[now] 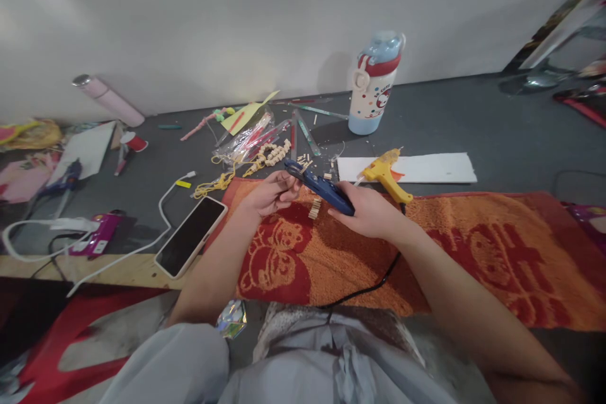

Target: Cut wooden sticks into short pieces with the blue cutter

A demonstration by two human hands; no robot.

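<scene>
Dark blue pliers (326, 191) are gripped by their handles in my right hand (367, 209), with the jaws pointing left. My left hand (277, 192) is at the jaw end, its fingers curled around a small pale stick (306, 166) at the jaws. Under the pliers, a small row of pale wooden pieces (314, 208) lies on the orange and red towel (360, 265). More small wooden bits (327, 175) are scattered on the dark table just behind. A yellow glue gun (386, 173) rests on a white strip (438, 168) to the right.
Behind stands a bottle with a blue lid (376, 85). A phone (190, 237) and white cable (163, 202) lie left of my left forearm. Plastic packets (249, 142), a beaded string (274, 154), a pink flask (108, 100) and a purple box (101, 233) are further back and left.
</scene>
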